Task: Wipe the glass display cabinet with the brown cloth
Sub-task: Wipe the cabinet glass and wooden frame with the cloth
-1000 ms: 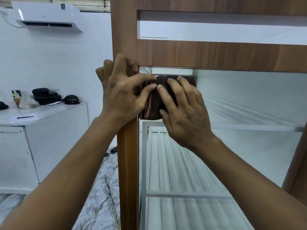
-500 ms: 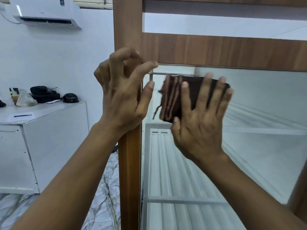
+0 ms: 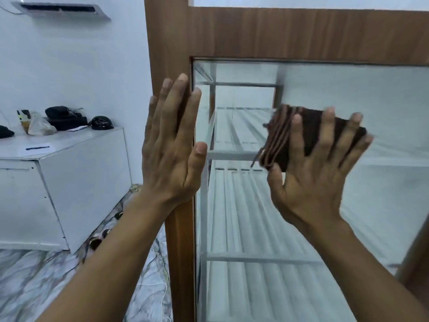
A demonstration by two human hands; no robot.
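The display cabinet has a brown wooden frame (image 3: 167,43) around a large glass pane (image 3: 348,94), with white slatted shelves behind it. A folded dark brown cloth (image 3: 308,129) lies flat against the glass in the upper middle of the pane. My right hand (image 3: 311,173) presses the cloth onto the glass with fingers spread over it. My left hand (image 3: 171,145) rests flat with fingers extended on the frame's left upright, its fingertips just over the pane's edge, holding nothing.
To the left stands a white cabinet (image 3: 69,173) with a plastic bag, dark pouches and a black helmet (image 3: 101,123) on top. A wall air conditioner (image 3: 60,9) hangs above. The marble-patterned floor (image 3: 34,275) has cables and shoes near the frame.
My right hand slid the cloth rightward and down across the glass, away from the top-left corner. My left hand let go of the cloth and flattened against the wooden upright.
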